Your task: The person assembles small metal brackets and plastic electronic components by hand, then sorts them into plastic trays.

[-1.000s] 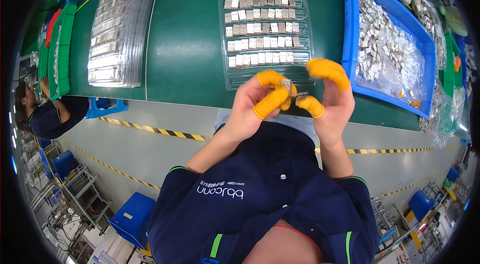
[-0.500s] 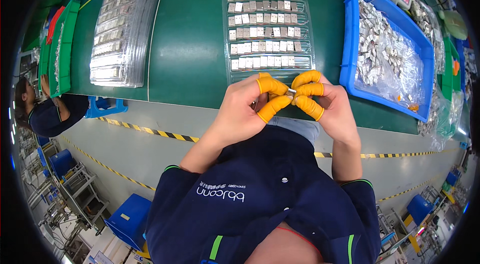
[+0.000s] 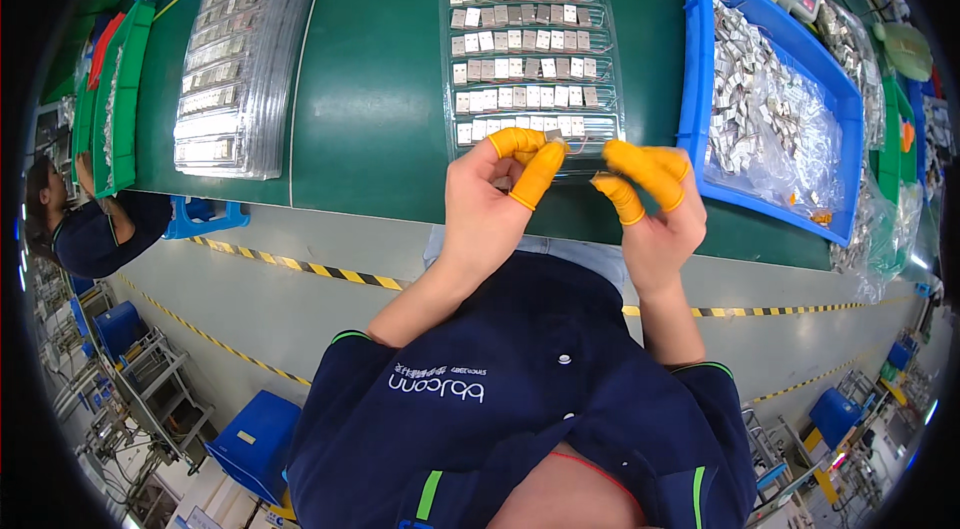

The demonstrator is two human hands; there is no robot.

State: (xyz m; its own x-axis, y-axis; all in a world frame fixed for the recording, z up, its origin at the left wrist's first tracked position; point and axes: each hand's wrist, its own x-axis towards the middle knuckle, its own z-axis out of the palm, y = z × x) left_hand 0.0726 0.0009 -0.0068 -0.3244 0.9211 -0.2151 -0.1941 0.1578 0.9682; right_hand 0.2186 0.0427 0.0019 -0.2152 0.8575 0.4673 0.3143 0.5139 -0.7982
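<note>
My left hand (image 3: 488, 204), in yellow finger cots, pinches a small metal USB connector (image 3: 554, 136) between thumb and forefinger; thin wires trail from it to the right. My right hand (image 3: 662, 224), also in yellow finger cots, is beside it with thumb and fingers apart, slightly blurred, and nothing visible in it. Both hands hover at the near end of a clear plastic tray (image 3: 616, 94). Rows of silver USB connectors (image 3: 525, 69) with thin wires lie in its slots.
A blue bin (image 3: 690, 79) of loose connectors and plastic bags stands at right. On the left lies a stack of filled clear trays (image 3: 285, 59), with a green bin (image 3: 122, 144) beyond it. A co-worker (image 3: 95, 219) sits at the far left. The green table (image 3: 360, 119) ends close to my body.
My hands have separated: the left has moved slightly left and up with the connector, while the right has opened and drawn away to the right. Wires now show from the connector.
</note>
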